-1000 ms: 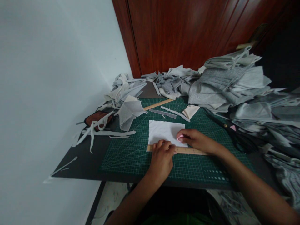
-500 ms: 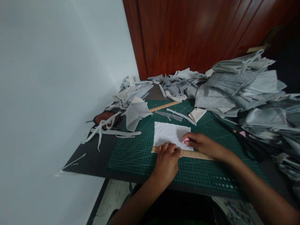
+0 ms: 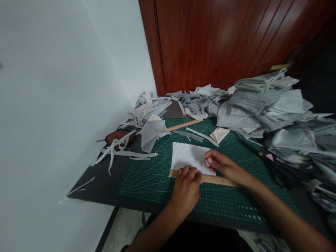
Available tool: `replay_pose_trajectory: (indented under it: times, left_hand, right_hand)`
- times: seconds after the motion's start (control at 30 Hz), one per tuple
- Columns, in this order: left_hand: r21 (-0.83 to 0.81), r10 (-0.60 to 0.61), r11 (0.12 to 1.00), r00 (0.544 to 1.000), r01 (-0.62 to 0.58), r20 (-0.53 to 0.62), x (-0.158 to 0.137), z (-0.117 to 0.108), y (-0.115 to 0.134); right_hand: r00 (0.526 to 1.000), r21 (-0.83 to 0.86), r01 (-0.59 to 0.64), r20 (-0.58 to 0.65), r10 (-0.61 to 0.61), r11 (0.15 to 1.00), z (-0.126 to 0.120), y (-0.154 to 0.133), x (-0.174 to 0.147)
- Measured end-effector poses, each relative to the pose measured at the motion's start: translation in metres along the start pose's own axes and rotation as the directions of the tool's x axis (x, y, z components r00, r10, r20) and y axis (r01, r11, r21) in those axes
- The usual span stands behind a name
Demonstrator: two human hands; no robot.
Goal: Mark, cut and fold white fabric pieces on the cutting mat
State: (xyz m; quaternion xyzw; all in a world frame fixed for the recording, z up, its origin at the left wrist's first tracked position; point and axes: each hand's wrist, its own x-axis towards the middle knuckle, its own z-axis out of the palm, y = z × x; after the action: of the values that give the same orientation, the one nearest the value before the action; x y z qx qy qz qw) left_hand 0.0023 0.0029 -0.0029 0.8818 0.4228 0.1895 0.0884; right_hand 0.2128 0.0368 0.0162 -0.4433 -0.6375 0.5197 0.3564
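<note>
White cloth (image 3: pixel 187 155) lies flat on the green mat (image 3: pixel 147 178), a wooden ruler (image 3: pixel 219 180) already along its near edge under the left hand (image 3: pixel 186 189), fingers slightly apart, while the right hand (image 3: pixel 222 165) pinches a small pink piece (image 3: pixel 208 162) over the cloth, no drawn line discernible.

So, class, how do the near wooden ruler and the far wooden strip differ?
The near ruler lies along the near edge of the white cloth; the far strip slants across the green mat beyond it. The left hand rests on the near ruler; grey cloth covers the far strip's left end. Both are light brown.
</note>
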Motion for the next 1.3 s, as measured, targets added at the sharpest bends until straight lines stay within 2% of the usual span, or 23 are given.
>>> replay_pose_trajectory:
  times: [0.07,0.13,0.27,0.37,0.47,0.6,0.77,0.83,0.9,0.97,1.07,1.1,1.13,1.17,1.23,1.27,1.3]
  left_hand:
    - [0.009,0.005,1.0,1.0,-0.005,-0.011,-0.001,0.001,-0.001]
    - [0.014,0.007,1.0,1.0,-0.007,-0.025,-0.001,0.001,-0.001]
    - [0.022,0.004,1.0,1.0,-0.004,-0.019,-0.002,0.0,0.0]
    - [0.023,0.006,1.0,1.0,-0.005,-0.021,-0.003,0.0,0.0]
    - [0.025,0.006,1.0,1.0,-0.006,-0.02,-0.003,0.0,0.0]
    - [0.052,0.04,0.998,0.999,-0.041,0.026,-0.001,-0.001,-0.002]
    - [0.017,0.115,0.993,0.99,-0.117,0.082,0.006,-0.014,-0.008]
    - [0.003,0.16,0.987,0.98,-0.161,0.123,0.013,-0.022,-0.012]
    - [-0.006,0.21,0.977,0.964,-0.212,0.164,0.024,-0.029,-0.018]
    - [-0.05,0.258,0.966,0.94,-0.253,0.223,0.038,-0.035,-0.027]
    - [-0.287,0.393,0.907,0.866,-0.309,0.309,0.061,-0.038,-0.047]
    - [-0.381,0.423,0.874,0.859,-0.302,0.288,0.069,-0.038,-0.055]
    - [-0.474,0.424,0.837,0.872,-0.274,0.245,0.075,-0.038,-0.064]
    - [-0.559,0.377,0.8,0.907,-0.219,0.185,0.08,-0.038,-0.074]
    - [-0.684,0.15,0.726,0.987,-0.076,0.049,0.087,-0.039,-0.092]
    - [-0.731,-0.001,0.682,1.0,-0.006,-0.01,0.089,-0.039,-0.101]
    - [-0.751,-0.085,0.66,0.995,0.022,-0.046,0.09,-0.04,-0.11]
  right_hand:
    - [1.0,0.06,-0.029,-0.005,0.03,0.998,0.001,0.0,-0.001]
    - [1.0,0.045,-0.026,0.002,0.026,0.999,0.001,0.0,-0.003]
    - [0.993,-0.17,0.016,0.114,0.004,0.985,-0.004,-0.003,-0.005]
    - [0.99,-0.354,0.055,0.143,-0.004,0.934,-0.004,-0.008,-0.005]
    - [0.996,-0.565,0.077,0.083,-0.036,0.821,0.004,-0.01,-0.011]
    - [0.986,-0.8,-0.066,-0.145,-0.086,0.596,0.018,0.003,-0.037]
    - [0.95,-0.906,-0.167,-0.253,-0.184,0.388,0.021,0.028,-0.083]
    - [0.942,-0.921,-0.189,-0.268,-0.2,0.341,0.018,0.036,-0.094]
    - [0.939,-0.919,-0.192,-0.274,-0.208,0.344,0.014,0.043,-0.098]
    - [0.938,-0.905,-0.186,-0.28,-0.206,0.382,0.012,0.047,-0.097]
    - [0.941,-0.868,-0.184,-0.291,-0.171,0.462,0.01,0.046,-0.091]
    - [0.943,-0.853,-0.189,-0.296,-0.153,0.486,0.009,0.043,-0.09]
    - [0.944,-0.84,-0.197,-0.301,-0.132,0.506,0.009,0.04,-0.089]
    - [0.946,-0.829,-0.201,-0.302,-0.116,0.523,0.008,0.037,-0.089]
    - [0.948,-0.822,-0.203,-0.301,-0.104,0.532,0.006,0.03,-0.09]
    - [0.948,-0.829,-0.201,-0.299,-0.109,0.522,0.004,0.027,-0.091]
    - [0.948,-0.839,-0.198,-0.295,-0.117,0.507,0.003,0.025,-0.092]
